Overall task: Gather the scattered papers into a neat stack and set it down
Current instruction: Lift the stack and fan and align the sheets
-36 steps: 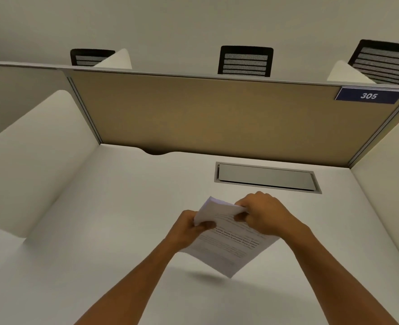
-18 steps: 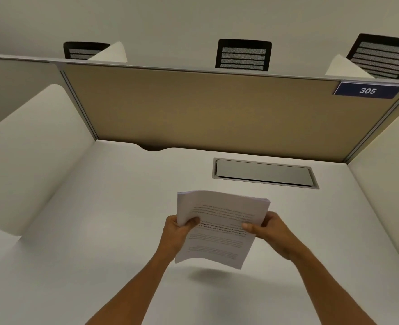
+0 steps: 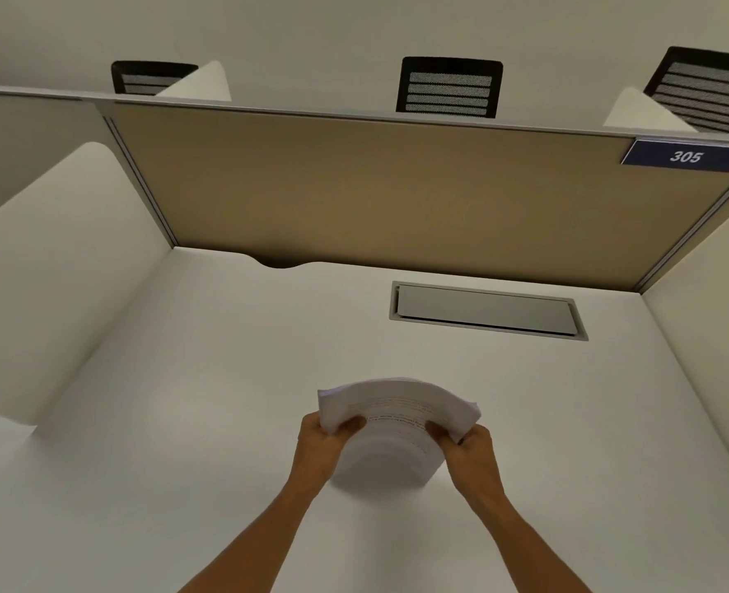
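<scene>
The surface (image 3: 183,421) lies bare of loose sheets; the stack (image 3: 397,415), held flatter and higher half a second ago, now stands on its lower edge on or just above it, bowed over at the top and blurred; likely being tapped square, so setting down seems near; the left hand (image 3: 326,442) and right hand (image 3: 467,451) each keep a grip clamped on a side edge.

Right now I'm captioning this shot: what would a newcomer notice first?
Two bare hands, left hand and right hand, hold a bowed stack of printed papers over the white desk. Behind stands a tan partition, its blue "305" sign at upper right.
</scene>
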A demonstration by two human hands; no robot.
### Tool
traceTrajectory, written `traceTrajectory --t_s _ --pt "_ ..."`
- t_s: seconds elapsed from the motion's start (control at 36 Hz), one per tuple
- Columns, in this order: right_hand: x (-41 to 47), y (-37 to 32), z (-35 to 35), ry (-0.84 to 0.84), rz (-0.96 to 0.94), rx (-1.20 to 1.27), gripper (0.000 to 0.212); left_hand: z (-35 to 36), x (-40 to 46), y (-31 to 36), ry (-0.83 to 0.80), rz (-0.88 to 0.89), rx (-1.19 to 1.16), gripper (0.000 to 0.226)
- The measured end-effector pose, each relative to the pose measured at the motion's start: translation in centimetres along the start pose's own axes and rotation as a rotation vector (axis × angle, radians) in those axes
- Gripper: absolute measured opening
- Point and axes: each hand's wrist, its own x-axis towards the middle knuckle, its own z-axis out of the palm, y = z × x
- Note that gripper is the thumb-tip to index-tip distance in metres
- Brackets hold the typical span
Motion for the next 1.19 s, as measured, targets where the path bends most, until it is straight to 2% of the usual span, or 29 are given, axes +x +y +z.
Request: traceTrajectory --t_s 0.22,0.44,0.94,1.08,1.19 --pt "0.6 -0.5 0.5 -0.033 -0.025 0.045 0.013 -0.8 0.8 -0.8 -0.002 -0.02 0.006 0.023" --pt "1.0 0.1 0.7 -0.093 -0.01 0.017 0.013 -1.1 0.8 -1.0 -0.043 0.007 0.021 0.037" --pt "1.2 1.8 0.4 -0.07 0.002 0.027 0.017 -1.0 0.8 -1.5 -0.083 0.025 0.016 0.032" --pt "0.9 2.8 0.5 -0.122 0.032 -0.025 0.019 -1.1 0.4 -2.5 -0.117 -0.012 0.044 0.032" --pt "1.1 2.2 0.2 -0.136 0.007 -0.13 0.02 -1.7 0.6 -2.2 -0.132 -0.029 0.053 0.022"
